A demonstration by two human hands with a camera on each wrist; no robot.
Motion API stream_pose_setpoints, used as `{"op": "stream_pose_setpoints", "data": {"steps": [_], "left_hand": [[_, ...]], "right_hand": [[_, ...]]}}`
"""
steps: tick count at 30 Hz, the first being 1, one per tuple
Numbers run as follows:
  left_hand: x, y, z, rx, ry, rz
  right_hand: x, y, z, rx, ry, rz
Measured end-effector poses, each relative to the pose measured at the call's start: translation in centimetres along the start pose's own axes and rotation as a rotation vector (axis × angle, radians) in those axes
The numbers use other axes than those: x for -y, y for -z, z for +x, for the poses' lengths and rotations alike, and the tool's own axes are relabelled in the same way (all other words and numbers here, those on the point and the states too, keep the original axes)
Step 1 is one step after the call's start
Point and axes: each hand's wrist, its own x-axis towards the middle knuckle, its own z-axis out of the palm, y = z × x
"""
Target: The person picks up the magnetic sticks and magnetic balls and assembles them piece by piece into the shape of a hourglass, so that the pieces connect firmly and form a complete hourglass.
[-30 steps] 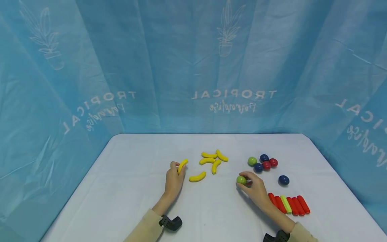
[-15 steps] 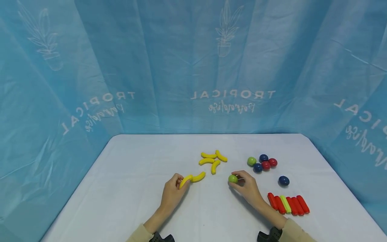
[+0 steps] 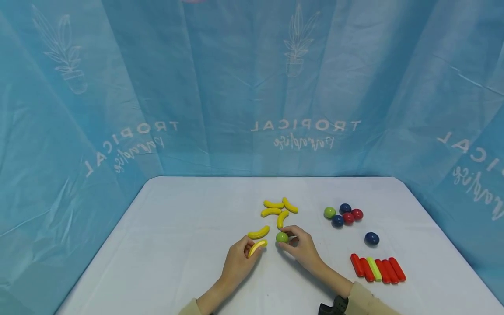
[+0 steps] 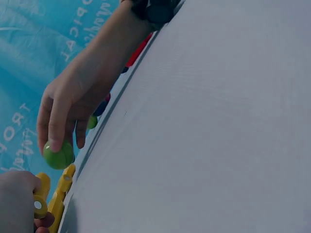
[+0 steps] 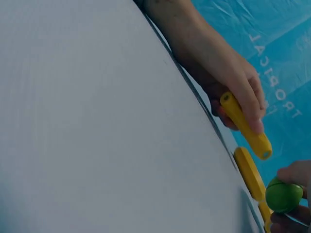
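My left hand (image 3: 239, 261) pinches a small yellow toy banana (image 3: 257, 247) between thumb and fingers, over the middle of the table. To its right, my right hand (image 3: 302, 247) grips a glossy green ball (image 3: 281, 237) at its fingertips. The two held things face each other with a small gap between. In the right wrist view, the held banana (image 5: 247, 127) shows a small round spot at each end, and the green ball (image 5: 284, 195) is below it. Another toy banana (image 3: 258, 232) lies just beyond the left hand. Further back are several more toy bananas (image 3: 271, 211) in a loose cluster.
At the right back sits a cluster of balls: a green one (image 3: 330, 212), blue ones (image 3: 337, 221) and red ones (image 3: 348, 218). A lone blue ball (image 3: 372, 239) lies nearer. In front is a row of red sticks (image 3: 390, 271) with one lime stick (image 3: 374, 269). Blue curtains (image 3: 220, 87) surround the white table (image 3: 165, 236).
My left hand has moved right and nearer to me with the banana, which has turned. My right hand has carried the green ball left toward it. The other pieces stay where they were.
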Motion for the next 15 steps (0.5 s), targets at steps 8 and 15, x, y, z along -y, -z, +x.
{"op": "stream_pose_setpoints", "data": {"steps": [8,15], "left_hand": [[0.0,-0.2,0.0,-0.009,-0.019,-0.006],[-0.1,-0.2,0.0,0.061,-0.050,-0.030]], "right_hand": [[0.9,-1.9,-0.2,0.058,0.088,0.017],[0.9,-1.9,-0.3,0.138,0.111,0.046]]}}
